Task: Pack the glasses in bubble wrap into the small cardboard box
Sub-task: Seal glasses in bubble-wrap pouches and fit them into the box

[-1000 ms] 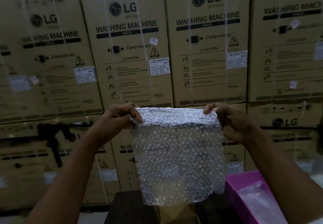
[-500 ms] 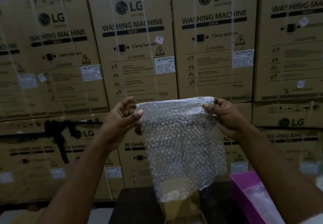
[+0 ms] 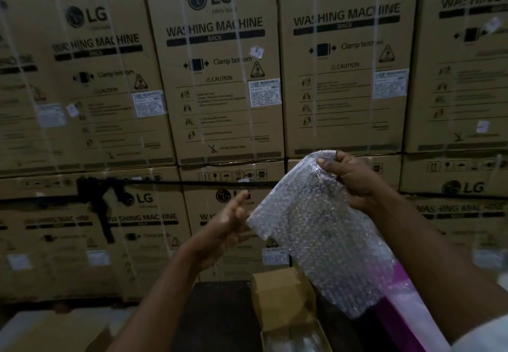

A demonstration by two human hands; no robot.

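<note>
Two hands hold a bubble wrap sheet above an open small cardboard box.
Right hand (image 3: 354,181) pinches the bubble wrap sheet (image 3: 321,239) at its top; left hand (image 3: 228,230) grips its lower edge, keeping it spread over the small cardboard box (image 3: 280,305) on the dark bench (image 3: 220,316).

Dim, grainy and soft throughout. Faint glare streaks down the wrapped cartons (image 3: 225,77). Wide-angle bending at the edges. Deep shadow low down; motion blur on the hands.
</note>
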